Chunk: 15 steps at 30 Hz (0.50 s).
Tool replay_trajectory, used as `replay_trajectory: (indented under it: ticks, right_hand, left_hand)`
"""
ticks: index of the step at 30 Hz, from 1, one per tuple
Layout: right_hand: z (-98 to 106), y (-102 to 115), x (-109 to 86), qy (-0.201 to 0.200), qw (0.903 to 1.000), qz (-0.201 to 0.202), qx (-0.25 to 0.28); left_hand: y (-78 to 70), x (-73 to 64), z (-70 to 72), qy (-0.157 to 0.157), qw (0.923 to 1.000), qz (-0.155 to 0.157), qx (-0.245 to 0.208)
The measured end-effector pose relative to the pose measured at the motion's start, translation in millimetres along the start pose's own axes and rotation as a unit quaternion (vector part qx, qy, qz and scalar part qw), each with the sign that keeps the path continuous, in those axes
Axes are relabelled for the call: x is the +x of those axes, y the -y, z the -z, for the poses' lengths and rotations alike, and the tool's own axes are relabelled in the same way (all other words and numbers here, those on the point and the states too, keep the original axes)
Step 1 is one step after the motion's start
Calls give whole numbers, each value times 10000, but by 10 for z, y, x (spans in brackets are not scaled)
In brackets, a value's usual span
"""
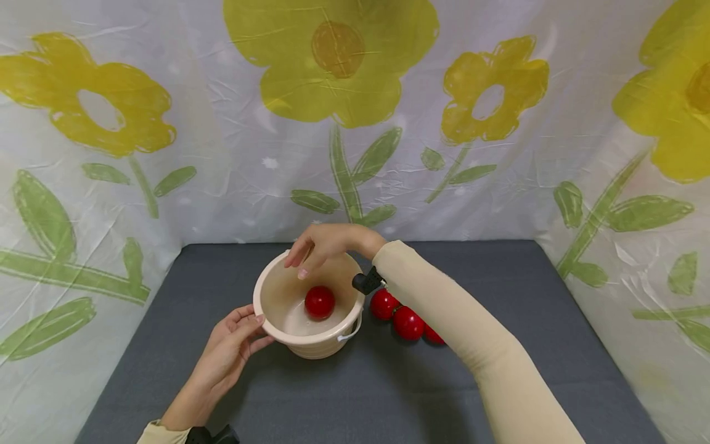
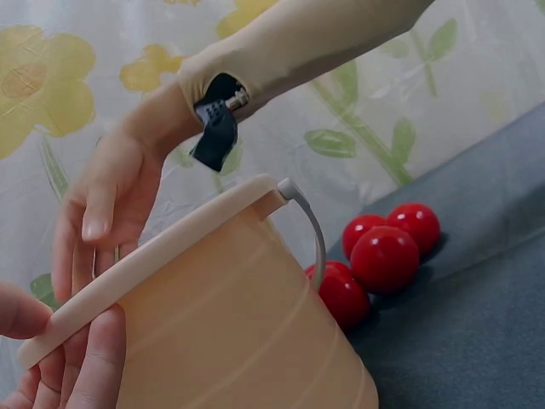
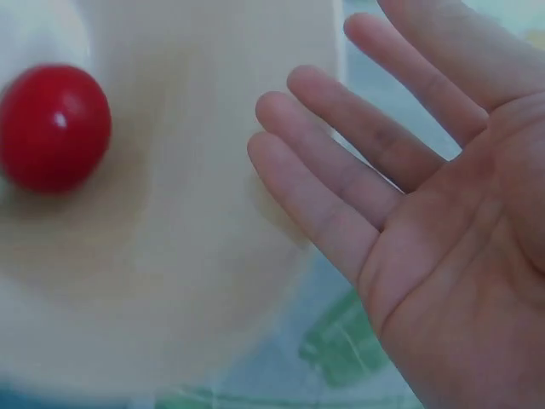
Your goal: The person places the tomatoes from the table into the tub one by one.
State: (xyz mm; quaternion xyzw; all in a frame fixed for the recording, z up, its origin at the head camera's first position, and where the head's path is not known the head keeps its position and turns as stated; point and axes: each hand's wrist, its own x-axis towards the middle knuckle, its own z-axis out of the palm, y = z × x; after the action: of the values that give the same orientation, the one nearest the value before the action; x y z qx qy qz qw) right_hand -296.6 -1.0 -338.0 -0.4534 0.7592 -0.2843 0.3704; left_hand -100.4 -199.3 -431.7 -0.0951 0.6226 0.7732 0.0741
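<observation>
A cream-coloured bucket (image 1: 313, 350) with a thin pale handle (image 2: 312, 226) stands on the grey cloth. Inside, on its floor, lies one shiny red ball (image 1: 319, 303). My left hand (image 1: 230, 345) holds the bucket's near-left rim, thumb on top and fingers below against the outer wall. Over the bucket's far side hovers my right hand (image 1: 328, 245), its palm bare and its fingers spread and slightly bent in the right wrist view. That hand holds nothing, and the ball (image 3: 55, 128) lies below and apart from its fingertips.
Several more red balls (image 2: 385, 260) sit clustered on the cloth just right of the bucket, partly hidden by the right sleeve (image 1: 466, 320) in the head view. A white curtain (image 1: 222, 185) painted with yellow flowers surrounds the grey table (image 1: 554, 345) at the back and sides.
</observation>
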Motion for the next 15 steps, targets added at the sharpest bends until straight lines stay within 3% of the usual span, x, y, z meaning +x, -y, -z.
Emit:
replay_trajectory:
  ticks: [6, 15]
  right_hand:
    - [155, -78, -288, -406, 9988, 227, -136]
    - [246, -522, -904, -1550, 9867, -119, 476]
  left_hand:
    - [-1, -9, -4, -9, 10000, 2, 15]
    - [5, 3, 1, -35, 10000, -9, -7]
